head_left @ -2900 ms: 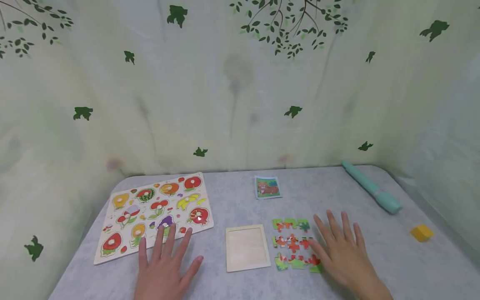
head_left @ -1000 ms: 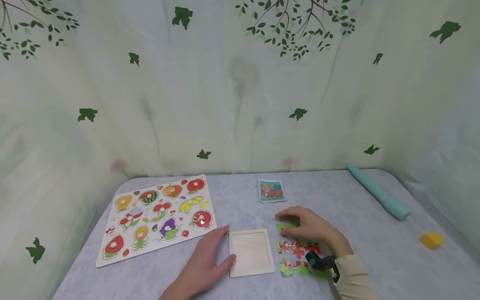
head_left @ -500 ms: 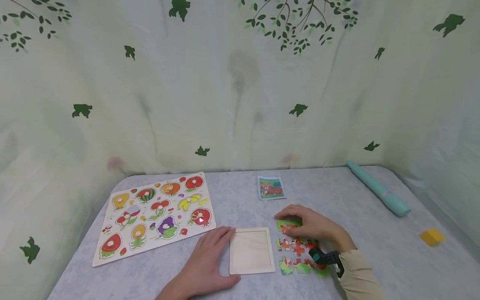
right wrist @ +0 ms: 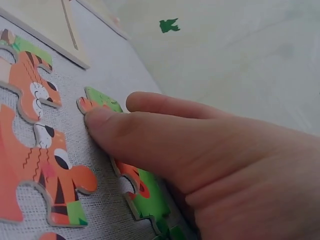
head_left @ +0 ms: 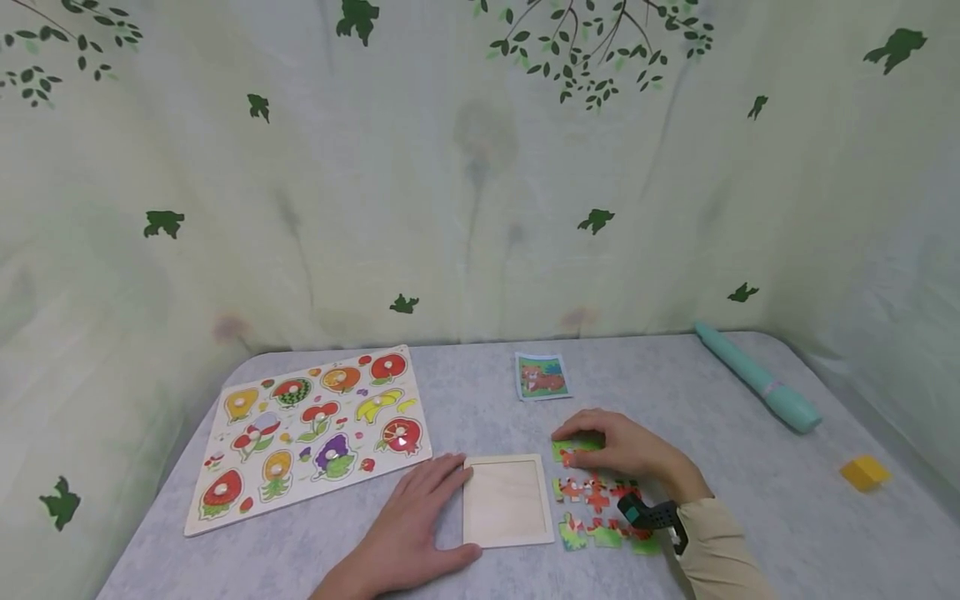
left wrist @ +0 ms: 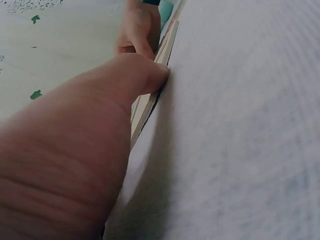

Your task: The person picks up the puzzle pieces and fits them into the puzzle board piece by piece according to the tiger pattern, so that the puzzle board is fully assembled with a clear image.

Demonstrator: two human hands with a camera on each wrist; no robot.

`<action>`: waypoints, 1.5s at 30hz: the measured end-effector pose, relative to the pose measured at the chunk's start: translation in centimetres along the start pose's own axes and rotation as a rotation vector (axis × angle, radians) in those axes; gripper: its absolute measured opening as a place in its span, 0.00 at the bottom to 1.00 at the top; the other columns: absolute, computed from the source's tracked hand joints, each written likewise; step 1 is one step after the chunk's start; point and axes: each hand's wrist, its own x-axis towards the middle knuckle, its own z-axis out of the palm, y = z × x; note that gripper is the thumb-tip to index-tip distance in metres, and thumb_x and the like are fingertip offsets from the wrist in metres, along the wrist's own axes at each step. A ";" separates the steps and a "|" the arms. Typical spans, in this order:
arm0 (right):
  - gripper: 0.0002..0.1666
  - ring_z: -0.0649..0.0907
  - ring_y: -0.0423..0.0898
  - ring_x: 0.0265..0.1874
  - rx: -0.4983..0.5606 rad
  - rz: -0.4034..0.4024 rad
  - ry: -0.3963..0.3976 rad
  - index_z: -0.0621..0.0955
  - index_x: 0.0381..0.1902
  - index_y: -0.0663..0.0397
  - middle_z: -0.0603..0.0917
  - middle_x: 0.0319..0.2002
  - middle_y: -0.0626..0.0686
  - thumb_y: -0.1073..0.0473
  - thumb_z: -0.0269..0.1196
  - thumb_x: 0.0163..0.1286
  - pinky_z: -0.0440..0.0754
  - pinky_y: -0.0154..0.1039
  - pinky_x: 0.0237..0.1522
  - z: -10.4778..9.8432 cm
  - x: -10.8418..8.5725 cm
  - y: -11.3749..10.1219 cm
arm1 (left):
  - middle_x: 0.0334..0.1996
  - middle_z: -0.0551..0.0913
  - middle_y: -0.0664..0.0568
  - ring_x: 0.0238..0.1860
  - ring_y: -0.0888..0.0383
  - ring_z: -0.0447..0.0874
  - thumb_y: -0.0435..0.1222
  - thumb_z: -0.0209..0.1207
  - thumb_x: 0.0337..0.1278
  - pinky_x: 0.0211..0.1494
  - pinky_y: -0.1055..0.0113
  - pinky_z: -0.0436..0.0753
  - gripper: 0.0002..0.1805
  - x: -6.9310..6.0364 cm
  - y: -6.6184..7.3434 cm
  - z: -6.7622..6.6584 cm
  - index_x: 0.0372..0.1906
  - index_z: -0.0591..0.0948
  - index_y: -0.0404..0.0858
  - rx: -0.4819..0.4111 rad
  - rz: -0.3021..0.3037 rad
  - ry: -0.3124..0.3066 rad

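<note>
Left hand: fingers and thumb spread wide along the tray's left side, thumb touching the edge
Right hand: thumb on a top-row tiger puzzle piece, fingers arched past it; can't tell if it's pinched
Tiger pieces: loose rows just right of the wooden tray
Piece feel: probably light, stiff, slightly slick; grab opposite edges, go easy on the tabs
Tray feel: likely light, rigid, might slide; hold the rim

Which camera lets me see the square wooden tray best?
The head view: it looks down on nearly the whole wooden tray, rim and flat middle. The left wrist view shows only a thin edge, partly behind the left hand. The right wrist view catches just part, around one corner.
</note>
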 end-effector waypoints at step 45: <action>0.17 0.83 0.45 0.53 -0.129 0.028 0.056 0.89 0.51 0.40 0.87 0.50 0.39 0.51 0.74 0.65 0.82 0.48 0.59 0.1 0.5 -1.6 | 0.78 0.66 0.56 0.79 0.52 0.60 0.74 0.57 0.55 0.80 0.44 0.61 0.53 0.1 0.2 0.0 0.78 0.69 0.44 0.035 -0.016 -0.025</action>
